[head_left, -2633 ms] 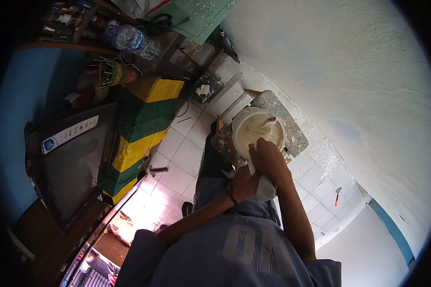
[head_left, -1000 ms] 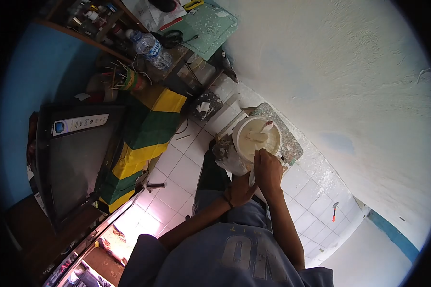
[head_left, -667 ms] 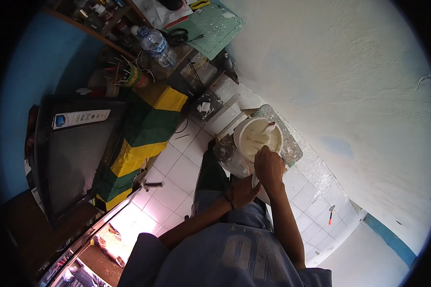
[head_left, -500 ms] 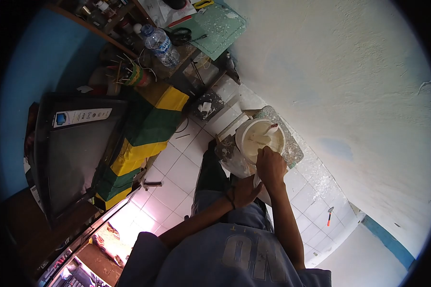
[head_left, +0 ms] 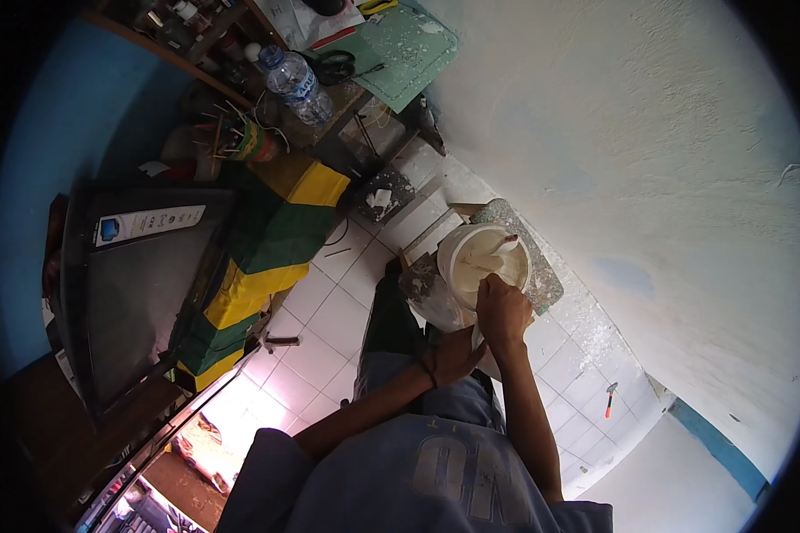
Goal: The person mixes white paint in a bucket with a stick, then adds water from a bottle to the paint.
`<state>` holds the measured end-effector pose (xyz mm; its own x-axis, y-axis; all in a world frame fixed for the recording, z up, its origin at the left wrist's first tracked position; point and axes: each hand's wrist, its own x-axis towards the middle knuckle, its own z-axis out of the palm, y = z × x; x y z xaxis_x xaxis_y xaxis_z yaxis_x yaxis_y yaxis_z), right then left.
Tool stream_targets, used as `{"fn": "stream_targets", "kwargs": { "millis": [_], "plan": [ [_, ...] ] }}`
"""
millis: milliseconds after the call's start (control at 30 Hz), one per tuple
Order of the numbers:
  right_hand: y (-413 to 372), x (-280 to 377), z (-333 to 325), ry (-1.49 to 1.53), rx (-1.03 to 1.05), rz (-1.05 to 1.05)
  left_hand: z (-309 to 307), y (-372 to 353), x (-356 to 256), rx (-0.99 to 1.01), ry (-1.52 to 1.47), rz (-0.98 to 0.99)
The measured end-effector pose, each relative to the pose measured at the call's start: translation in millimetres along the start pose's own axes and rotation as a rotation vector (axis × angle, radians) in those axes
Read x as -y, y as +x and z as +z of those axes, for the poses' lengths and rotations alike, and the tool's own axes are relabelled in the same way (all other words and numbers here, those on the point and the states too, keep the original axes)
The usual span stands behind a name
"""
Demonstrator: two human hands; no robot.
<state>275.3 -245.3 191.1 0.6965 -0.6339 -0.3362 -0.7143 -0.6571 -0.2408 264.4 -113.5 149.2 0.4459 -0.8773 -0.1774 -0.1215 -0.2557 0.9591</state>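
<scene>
A white bucket [head_left: 452, 253] holds a pale, creamy mix. A light-coloured tool with a reddish end [head_left: 507, 246] leans inside it. My right hand [head_left: 504, 309] is closed in a fist at the bucket's near rim, and what it grips is hidden beneath the fingers. Lower and to the left, my left hand [head_left: 453, 355] is curled beside a white edge under the bucket; I cannot make out what it holds. Crumpled clear plastic [head_left: 440, 306] hangs against the bucket's left side.
A speckled slab [head_left: 542, 277] lies behind the bucket, near the plastered wall [head_left: 631, 160]. A hammer [head_left: 611, 401] lies on the tiled floor at right, another tool [head_left: 283, 341] at left. A television [head_left: 142, 293], yellow-green cloth [head_left: 271, 235] and water bottle [head_left: 298, 87] stand left.
</scene>
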Motion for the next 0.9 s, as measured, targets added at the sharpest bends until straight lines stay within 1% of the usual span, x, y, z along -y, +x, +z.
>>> {"fn": "stream_targets", "kwargs": {
  "millis": [100, 200, 367, 467, 567, 667, 800, 867, 900],
  "plan": [
    [-2.6, -1.9, 1.7, 0.005, -0.046, -0.038, -1.0, 1.1, -0.3, 0.023, -0.02, -0.022],
    [-2.9, -1.1, -0.5, 0.013, -0.034, -0.039, -4.6, 0.8, -3.6, 0.058, -0.037, -0.047],
    [-2.1, 1.9, -3.8, 0.046, 0.007, 0.032, -3.1, 1.0, -0.6, 0.045, -0.013, -0.02],
    [-3.1, 2.1, -2.8, 0.033, -0.039, 0.01, 0.1, -0.8, 2.3, -0.017, 0.047, 0.02],
    [-3.9, 2.3, -2.0, 0.032, -0.071, -0.022, 3.9, -1.2, 4.5, -0.079, 0.041, 0.039],
    [-4.9, 0.7, 0.3, 0.037, -0.074, -0.039, -1.5, -1.8, 5.0, 0.056, 0.003, -0.057],
    [-4.4, -1.3, 1.2, 0.071, -0.02, -0.002, -0.7, -1.4, 9.5, 0.056, -0.009, -0.032],
    [-6.8, -2.1, -1.7, 0.137, -0.001, -0.027, -4.2, -1.7, 6.5, 0.07, 0.011, -0.044],
    [-8.6, -2.5, -3.6, 0.17, 0.008, -0.039, -3.8, -2.3, 8.2, 0.059, 0.022, -0.018]
  ]
}}
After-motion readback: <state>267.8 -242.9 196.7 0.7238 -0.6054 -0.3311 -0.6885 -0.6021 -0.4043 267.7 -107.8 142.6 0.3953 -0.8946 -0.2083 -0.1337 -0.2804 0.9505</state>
